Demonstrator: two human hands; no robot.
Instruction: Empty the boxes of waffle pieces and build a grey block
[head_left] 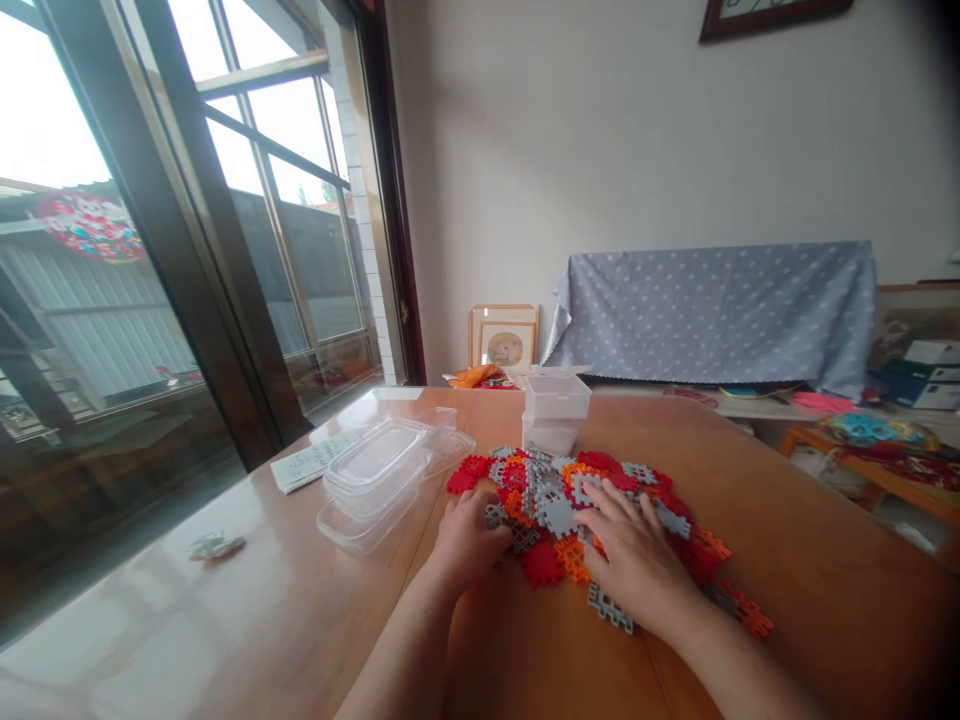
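Observation:
A loose pile of flat, notched plastic interlocking pieces lies on the table, with grey pieces (556,512), red pieces (543,565) and orange pieces (573,557) mixed together. At the pile's left edge, my left hand (466,540) has its fingers curled, with a grey interlocking piece (496,515) between finger and thumb. My right hand (631,550) is spread over the pile's right side, its fingertips at another grey piece (587,487). The right palm hides part of the pile.
Clear plastic lids or shallow trays (379,465) are stacked left of the pile, beside a paper sheet (311,462). Behind it stand stacked clear boxes (557,398). A small bundle (216,546) lies on the wooden table (300,620) at left.

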